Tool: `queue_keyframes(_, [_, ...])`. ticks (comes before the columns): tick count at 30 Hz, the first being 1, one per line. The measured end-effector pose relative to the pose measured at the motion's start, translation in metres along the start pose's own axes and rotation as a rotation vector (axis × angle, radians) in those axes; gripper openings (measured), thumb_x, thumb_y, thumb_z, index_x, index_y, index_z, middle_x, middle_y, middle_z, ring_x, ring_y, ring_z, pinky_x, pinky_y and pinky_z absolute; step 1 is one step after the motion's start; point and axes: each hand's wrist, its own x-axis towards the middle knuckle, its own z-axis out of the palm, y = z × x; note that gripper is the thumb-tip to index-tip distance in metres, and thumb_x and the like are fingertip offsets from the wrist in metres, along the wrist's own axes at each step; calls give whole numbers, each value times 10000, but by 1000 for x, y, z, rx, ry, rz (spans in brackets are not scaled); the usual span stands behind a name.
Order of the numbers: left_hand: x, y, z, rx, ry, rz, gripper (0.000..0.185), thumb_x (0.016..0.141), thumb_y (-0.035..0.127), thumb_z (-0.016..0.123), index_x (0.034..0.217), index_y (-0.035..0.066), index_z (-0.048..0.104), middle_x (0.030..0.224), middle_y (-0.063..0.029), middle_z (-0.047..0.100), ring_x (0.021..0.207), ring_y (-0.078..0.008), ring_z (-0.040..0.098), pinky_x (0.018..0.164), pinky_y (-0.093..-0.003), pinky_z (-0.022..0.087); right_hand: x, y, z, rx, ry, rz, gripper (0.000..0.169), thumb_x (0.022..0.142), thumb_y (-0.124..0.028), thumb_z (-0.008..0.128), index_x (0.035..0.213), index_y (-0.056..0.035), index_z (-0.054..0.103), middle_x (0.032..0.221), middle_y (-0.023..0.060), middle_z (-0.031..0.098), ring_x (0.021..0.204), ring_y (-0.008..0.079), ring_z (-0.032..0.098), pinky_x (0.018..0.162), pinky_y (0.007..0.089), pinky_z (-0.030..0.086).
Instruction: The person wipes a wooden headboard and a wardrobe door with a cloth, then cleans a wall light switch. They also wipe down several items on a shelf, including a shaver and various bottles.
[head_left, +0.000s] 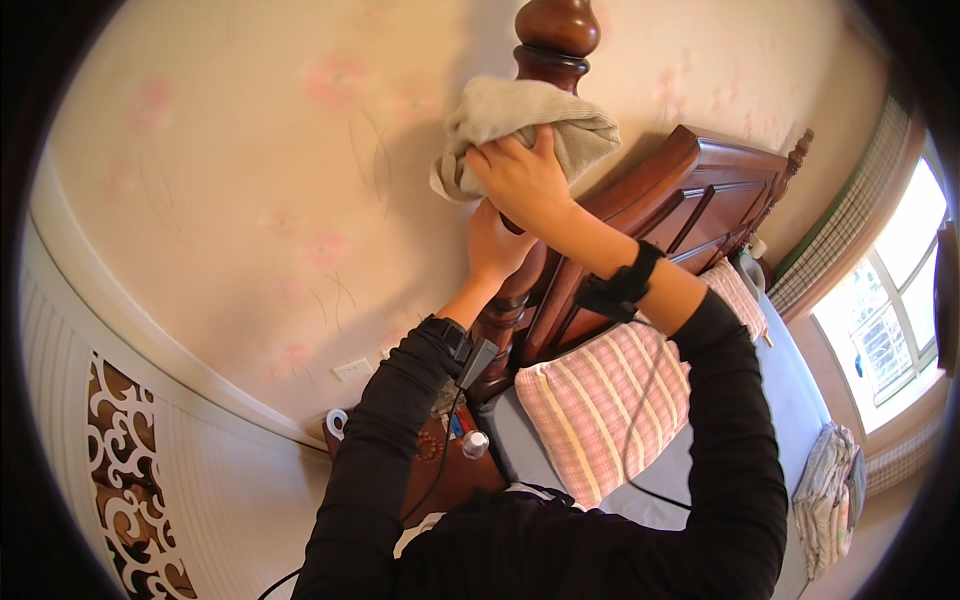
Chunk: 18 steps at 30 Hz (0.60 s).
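Note:
A beige ribbed cloth (517, 112) is wrapped about a turned dark-wood bedpost (551, 71), just below its rounded bulb. My right hand (525, 176) grips the cloth from the near side, with its fingers pressed into the folds. Lower down, my left hand (495, 240) is closed around the bedpost beneath the cloth; its fingertips are partly hidden behind the post and my right hand. The post continues down beside the carved wooden headboard (645, 202).
A plaid pillow (607, 409) lies on the blue bedsheet (787, 375). The wooden nightstand (457, 484) holds a clear bottle (475, 444) and a string of beads (429, 447). Folded bedding (825, 499) lies at the bed's far edge. Black cables hang from my wrists.

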Motion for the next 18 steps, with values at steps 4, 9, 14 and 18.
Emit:
queue_keyframes(4, [1, -4, 1, 99, 304, 265, 435, 641, 320, 719, 906, 11, 565, 866, -191, 595, 758, -390, 558, 665, -430, 463, -31, 24, 3, 345, 89, -143, 331, 689, -154, 591, 1020, -167, 593, 925, 0, 572, 841, 197, 547, 815, 454, 388])
queue_keyframes(9, [8, 20, -11, 286, -10, 155, 399, 660, 287, 698, 924, 24, 553, 861, -195, 606, 802, -388, 569, 666, -419, 469, -78, 60, 1, 512, 98, -176, 331, 662, -135, 616, 985, -207, 629, 935, 35, 604, 945, 270, 557, 868, 404, 404])
queue_keyframes(14, [3, 12, 0, 56, 146, 63, 566, 640, 314, 733, 1029, -31, 510, 856, -218, 599, 836, -388, 568, 711, -421, 463, -54, 108, -13, 531, 315, 207, 460, 568, -74, 683, 1016, -83, 580, 1002, 102, 587, 1011, 314, 517, 928, 438, 348])
queue_keyframes(18, [4, 21, -13, 11, 5, -56, 612, 658, 268, 728, 1119, -38, 466, 994, -219, 579, 946, -346, 559, 805, -397, 444, 50, 175, -51, 531, 731, 368, 466, 615, -65, 658, 1063, -8, 540, 1005, 133, 580, 969, 318, 533, 901, 382, 382])
